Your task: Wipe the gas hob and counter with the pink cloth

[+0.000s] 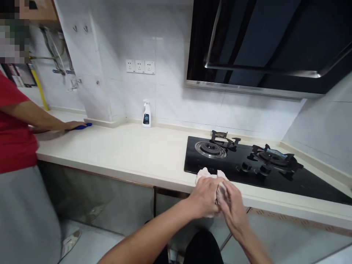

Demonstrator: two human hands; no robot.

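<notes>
Head view: we find the left hand (203,196) and right hand (232,205) closed together on a crumpled white cloth (205,174), gripping it from either side with the fingers curled. We judge the cloth light and soft, best taken by its bunched middle. The cloth is held directly above the front of a cream countertop (110,157). Just beyond the grip lies a black glass gas hob (308,187), with a burner (210,149) ahead. Well left of the grip stands a white spray bottle (146,114), and farther left a co-worker's hand (74,125) rests on a blue item (86,126). A range hood (247,44) hangs high beyond the grip.
</notes>
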